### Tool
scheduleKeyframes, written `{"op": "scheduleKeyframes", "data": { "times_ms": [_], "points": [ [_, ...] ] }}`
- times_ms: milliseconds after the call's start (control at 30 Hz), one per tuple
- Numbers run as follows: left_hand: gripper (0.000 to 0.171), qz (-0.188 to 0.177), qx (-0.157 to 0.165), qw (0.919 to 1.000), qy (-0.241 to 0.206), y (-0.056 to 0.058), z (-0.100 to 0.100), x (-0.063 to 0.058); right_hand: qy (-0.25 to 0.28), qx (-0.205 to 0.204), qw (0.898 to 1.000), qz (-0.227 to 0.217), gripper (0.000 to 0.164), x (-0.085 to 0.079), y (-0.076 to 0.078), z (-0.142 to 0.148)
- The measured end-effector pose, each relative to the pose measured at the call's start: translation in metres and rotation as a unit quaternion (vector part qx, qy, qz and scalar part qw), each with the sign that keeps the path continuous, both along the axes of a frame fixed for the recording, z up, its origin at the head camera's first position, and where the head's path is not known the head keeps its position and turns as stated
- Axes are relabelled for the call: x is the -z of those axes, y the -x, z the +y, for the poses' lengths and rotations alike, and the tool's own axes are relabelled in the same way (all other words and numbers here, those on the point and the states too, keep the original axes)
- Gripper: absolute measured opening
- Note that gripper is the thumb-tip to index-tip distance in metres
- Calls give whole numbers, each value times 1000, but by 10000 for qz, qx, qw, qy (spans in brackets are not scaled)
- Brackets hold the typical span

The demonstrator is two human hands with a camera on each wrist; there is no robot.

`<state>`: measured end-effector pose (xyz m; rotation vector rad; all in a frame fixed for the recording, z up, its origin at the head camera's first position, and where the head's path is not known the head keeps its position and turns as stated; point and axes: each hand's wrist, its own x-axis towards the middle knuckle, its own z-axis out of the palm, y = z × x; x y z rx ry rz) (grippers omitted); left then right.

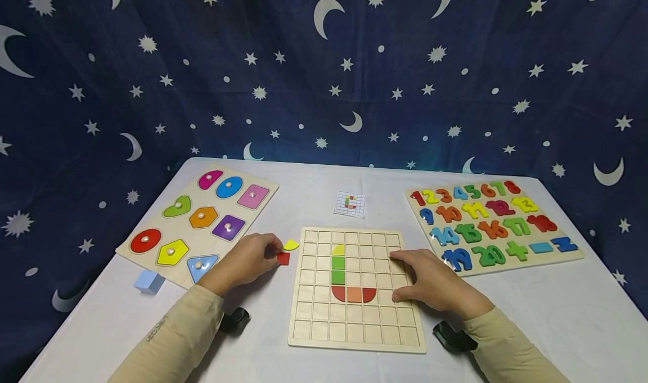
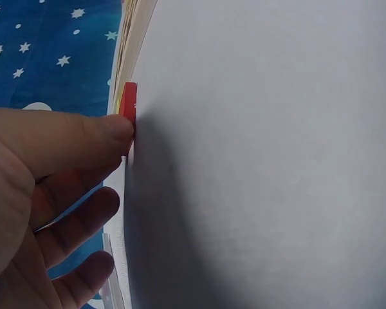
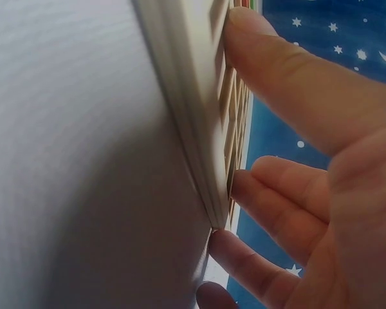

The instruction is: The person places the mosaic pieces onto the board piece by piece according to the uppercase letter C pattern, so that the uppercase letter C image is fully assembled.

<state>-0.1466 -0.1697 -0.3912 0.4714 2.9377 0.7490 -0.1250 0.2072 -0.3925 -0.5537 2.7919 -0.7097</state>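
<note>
Between thumb and forefinger, my left hand [image 1: 255, 257] pinches a small red square tile [image 1: 283, 258] left of the board. In the left wrist view, the thumb lies on the red tile [image 2: 130, 106]. A yellow quarter-circle tile [image 1: 291, 245] lies just behind it. My right hand [image 1: 435, 279] rests spread at the right edge of the wooden grid board [image 1: 356, 332]; the right wrist view shows its thumb on the top face. The board holds a yellow curved tile [image 1: 338, 250], two green squares [image 1: 338, 270], an orange square [image 1: 354, 295] and red rounded tiles [image 1: 370, 295] either side of it.
Behind the board lies a small pattern card [image 1: 350, 204]. A shape puzzle with knobs [image 1: 197, 242] stands at left, a blue block [image 1: 149, 282] before it. At right is a number puzzle [image 1: 486, 225]. A starry cloth [image 1: 283, 107] hangs behind the white table [image 1: 304, 186].
</note>
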Motion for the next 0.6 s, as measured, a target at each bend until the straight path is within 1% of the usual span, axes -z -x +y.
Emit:
{"op": "scheduleKeyframes", "data": {
  "times_ms": [233,500,600],
  "points": [
    [21,-100,-62,9999,45,0,0,1,-17,5,10000,-18,82,0,0,0],
    [21,-78,-37,9999,52,0,-1,2,-36,-7,10000,-1,81,0,0,0],
    [21,-144,-5,9999,21,-1,2,1,-49,4,10000,-12,82,0,0,0]
  ]
}}
